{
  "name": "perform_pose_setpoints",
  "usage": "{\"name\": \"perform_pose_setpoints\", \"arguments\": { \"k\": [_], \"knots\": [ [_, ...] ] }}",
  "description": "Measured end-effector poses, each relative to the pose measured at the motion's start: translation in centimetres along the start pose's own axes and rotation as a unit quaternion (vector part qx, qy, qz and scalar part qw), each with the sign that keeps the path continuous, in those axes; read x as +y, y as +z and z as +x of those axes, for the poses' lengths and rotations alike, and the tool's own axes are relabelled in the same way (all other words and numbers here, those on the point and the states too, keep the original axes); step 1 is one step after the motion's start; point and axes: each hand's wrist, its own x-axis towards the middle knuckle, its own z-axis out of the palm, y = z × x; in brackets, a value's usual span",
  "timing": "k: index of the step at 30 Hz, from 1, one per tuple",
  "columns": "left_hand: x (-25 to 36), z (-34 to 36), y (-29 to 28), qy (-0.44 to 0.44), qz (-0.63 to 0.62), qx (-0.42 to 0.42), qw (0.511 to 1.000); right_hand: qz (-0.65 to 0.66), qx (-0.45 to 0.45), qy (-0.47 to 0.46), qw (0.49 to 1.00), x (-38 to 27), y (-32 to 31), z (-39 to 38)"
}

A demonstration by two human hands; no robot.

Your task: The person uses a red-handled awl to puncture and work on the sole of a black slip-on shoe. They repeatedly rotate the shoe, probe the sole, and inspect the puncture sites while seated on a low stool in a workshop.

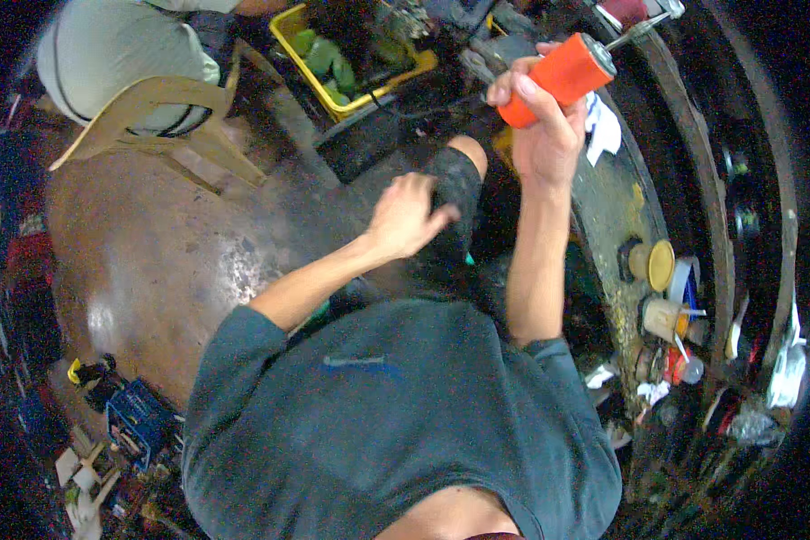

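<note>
A small pale mark (354, 362), too blurred to read, sits on the dark teal short-sleeved shirt (378, 423). To the right, a worn grey surface (619, 211) carries a round yellow container (661, 265); glossy brown floor (171, 243) spreads left. The blurred left grip (405, 216) hangs loosely open by the leg. Farther right, the right grip (546, 126) wraps a bright orange cylinder (569, 70) with a metal rod (634, 34). Far left stand a tan chair (166, 93) and yellow crate (337, 112).

Right hand (551, 139) high, left hand (409, 218) low
</note>
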Motion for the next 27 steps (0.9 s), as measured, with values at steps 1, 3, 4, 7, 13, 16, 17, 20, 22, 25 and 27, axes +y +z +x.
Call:
{"name": "perform_pose_setpoints", "arguments": {
  "k": [1,3,4,7,13,16,17,20,22,25,27],
  "knots": [
    [0.0,0.1,2.3,0.057,0.014,0.044,0.997,-0.017,0.027,0.001,0.999,-0.2,-0.4,-0.7],
    [-0.1,0.7,6.3,0.133,0.049,0.04,0.989,-0.071,0.068,-0.01,0.995,-1.6,-2.0,-1.5],
    [-0.5,0.7,7.6,0.098,0.043,0.048,0.993,-0.114,0.105,-0.007,0.988,-3.4,-3.2,-2.4],
    [-1.8,0.6,9.2,0.144,0.052,0.088,0.984,-0.16,0.12,-0.035,0.979,-9.6,-7.6,-4.3],
    [0.1,3.2,13.0,0.335,0.035,-0.055,0.94,-0.212,0.253,-0.063,0.942,-11.8,-14.9,-8.9],
    [2.3,7.1,18.5,0.314,0.167,-0.327,0.876,-0.228,0.319,-0.027,0.92,-7.5,-17.1,-11.1],
    [3.0,8.7,20.9,0.28,0.172,-0.408,0.852,-0.258,0.324,-0.014,0.91,-6.5,-17.9,-11.4],
    [4.3,13.2,28.0,0.241,0.193,-0.551,0.775,-0.217,0.313,0.002,0.925,-4.6,-19.4,-12.1],
    [4.2,15.5,32.4,0.231,0.198,-0.594,0.745,-0.219,0.315,0.019,0.923,-4.5,-20.1,-12.1],
    [3.1,17.7,37.3,0.2,0.201,-0.612,0.738,-0.218,0.325,0.054,0.919,-4.8,-20.2,-11.9],
    [2.5,19.1,39.6,0.192,0.204,-0.613,0.738,-0.197,0.339,0.068,0.918,-4.9,-20.0,-11.8]
  ]
}}
